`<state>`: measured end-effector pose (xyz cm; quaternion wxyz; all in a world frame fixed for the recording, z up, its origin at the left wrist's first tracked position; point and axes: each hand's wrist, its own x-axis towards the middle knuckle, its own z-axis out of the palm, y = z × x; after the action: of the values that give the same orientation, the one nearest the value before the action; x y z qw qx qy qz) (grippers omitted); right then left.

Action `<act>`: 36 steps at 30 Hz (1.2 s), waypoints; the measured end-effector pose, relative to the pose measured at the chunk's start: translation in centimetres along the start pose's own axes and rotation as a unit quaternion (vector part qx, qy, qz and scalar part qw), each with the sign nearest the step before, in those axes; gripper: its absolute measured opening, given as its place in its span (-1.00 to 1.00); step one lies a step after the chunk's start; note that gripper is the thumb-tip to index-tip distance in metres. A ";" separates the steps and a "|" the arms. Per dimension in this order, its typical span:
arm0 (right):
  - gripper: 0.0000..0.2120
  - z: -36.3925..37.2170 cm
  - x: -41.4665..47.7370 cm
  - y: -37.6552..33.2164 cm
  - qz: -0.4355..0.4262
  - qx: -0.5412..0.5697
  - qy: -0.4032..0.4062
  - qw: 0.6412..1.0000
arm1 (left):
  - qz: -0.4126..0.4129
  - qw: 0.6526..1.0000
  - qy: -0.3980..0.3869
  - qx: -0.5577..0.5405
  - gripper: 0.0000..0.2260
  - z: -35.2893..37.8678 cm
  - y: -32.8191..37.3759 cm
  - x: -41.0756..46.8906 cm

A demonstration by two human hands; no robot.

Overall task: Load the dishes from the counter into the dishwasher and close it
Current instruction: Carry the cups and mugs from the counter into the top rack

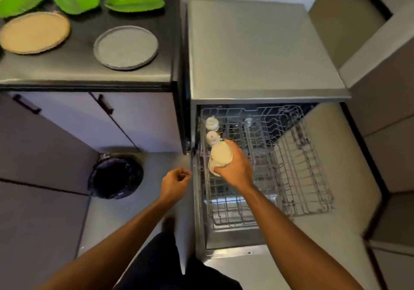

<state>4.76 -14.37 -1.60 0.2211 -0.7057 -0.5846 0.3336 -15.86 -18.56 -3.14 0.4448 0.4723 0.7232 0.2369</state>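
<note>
There it is: a cream mug (220,155) is gripped bottom-up in the right hand (236,167), fingers wrapped round its body. It is held over the left side of the pulled-out wire rack (293,155) of the open dishwasher (257,49), just in front of two blurred upturned cups (212,137), its rim and handle hidden. The left hand (175,183) is seen clenched beside the dishwasher's left edge, nothing visible in it. On the counter (78,72) a grey plate (126,47), a tan plate (34,32) and three green leaf-shaped dishes (135,1) are lying, the leftmost cut off by the frame.
</note>
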 end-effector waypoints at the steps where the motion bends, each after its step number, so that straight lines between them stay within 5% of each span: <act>1: -0.04 -0.4 0.0 1.5 0.020 0.005 0.009 1.000 | -0.006 1.000 -0.016 0.005 -0.76 1.3 0.7 0.3; 8: -0.02 -0.3 2.3 7.1 0.093 0.041 0.028 0.994 | -0.073 0.996 -0.059 0.001 -0.92 5.4 2.9 5.3; 19: -0.15 6.2 11.3 8.8 0.011 -0.064 -0.087 0.994 | -0.144 0.987 -0.069 0.010 -0.62 7.6 2.8 15.0; 29: -0.19 10.4 14.6 10.6 0.026 -0.053 -0.149 0.987 | -0.133 0.988 -0.070 -0.047 -0.88 9.0 2.1 19.1; 36: -0.30 10.5 15.2 11.0 0.039 -0.023 -0.150 0.988 | -0.141 0.984 -0.084 -0.070 -0.87 9.0 1.8 19.5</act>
<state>5.97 -2.80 -19.64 0.1010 -0.6750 -0.5906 0.4304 -10.28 -1.03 -14.37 0.5649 0.3521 0.7239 0.1812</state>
